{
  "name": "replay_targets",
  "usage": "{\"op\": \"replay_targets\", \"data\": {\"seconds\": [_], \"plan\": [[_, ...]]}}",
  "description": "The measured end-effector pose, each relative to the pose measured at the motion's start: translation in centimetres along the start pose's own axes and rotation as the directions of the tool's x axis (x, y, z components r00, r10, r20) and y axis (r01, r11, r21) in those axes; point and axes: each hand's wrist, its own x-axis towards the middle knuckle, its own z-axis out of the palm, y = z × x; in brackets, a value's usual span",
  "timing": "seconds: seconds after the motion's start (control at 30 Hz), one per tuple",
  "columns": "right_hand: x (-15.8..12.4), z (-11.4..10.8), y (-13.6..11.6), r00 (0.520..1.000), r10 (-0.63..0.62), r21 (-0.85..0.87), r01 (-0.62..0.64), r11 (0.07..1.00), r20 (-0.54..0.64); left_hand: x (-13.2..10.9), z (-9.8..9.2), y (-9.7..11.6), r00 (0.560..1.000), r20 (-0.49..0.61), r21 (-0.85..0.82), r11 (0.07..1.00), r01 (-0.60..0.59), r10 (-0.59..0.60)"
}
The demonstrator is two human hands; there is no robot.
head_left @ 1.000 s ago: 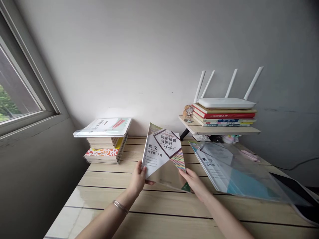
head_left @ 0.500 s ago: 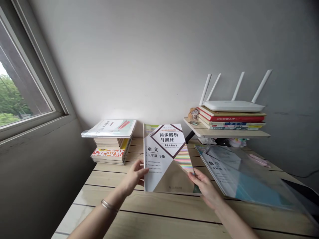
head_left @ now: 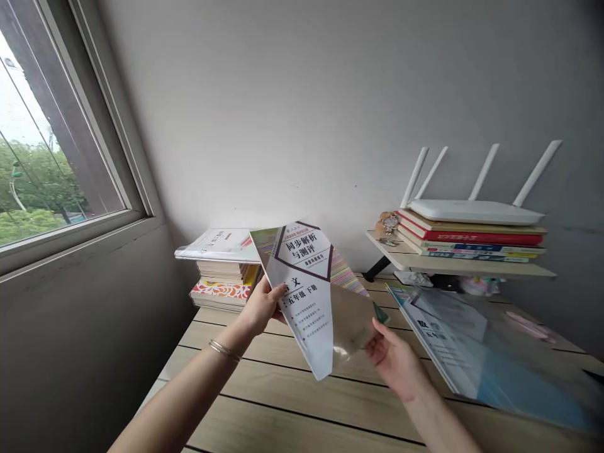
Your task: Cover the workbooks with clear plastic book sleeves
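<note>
A workbook (head_left: 306, 296) with a white, brown and striped cover is held tilted above the slatted table. My left hand (head_left: 262, 305) is closed on its left edge, thumb on the cover and fingers behind. On the lower right edge, my right hand (head_left: 389, 352) grips it between thumb and fingers. The book's bottom bends slightly. Behind it on the left stands a stack of books (head_left: 221, 292), topped by a pale plastic-covered book (head_left: 212, 244), which the workbook partly overlaps.
At right, a small raised shelf (head_left: 472, 261) carries several books (head_left: 481, 238) and a white router (head_left: 476, 211). A blue-and-grey book (head_left: 443, 333) under a clear sheet lies in front, beside a pink pencil case (head_left: 528, 326). The wall closes off the back; a window (head_left: 42, 163) is left.
The workbook has turned, its top leaning left toward the stack. Both hands still hold it, the left one now higher along the edge. The view has swung a little to the left.
</note>
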Motion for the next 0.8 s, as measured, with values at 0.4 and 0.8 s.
{"op": "replay_targets", "data": {"seconds": [0.4,0.8], "plan": [[0.0,5.7,-2.3,0.931,-0.358,-0.218,0.364,0.905,0.067,1.2,-6.4,4.5,0.97,-0.223,-0.233,0.961,-0.148,0.095],[9.1,21.6,-2.5,0.911,-0.228,-0.352,0.35,0.868,0.343,5.1,-17.9,10.1,0.755,-0.609,0.088,0.966,-0.242,0.245]]}}
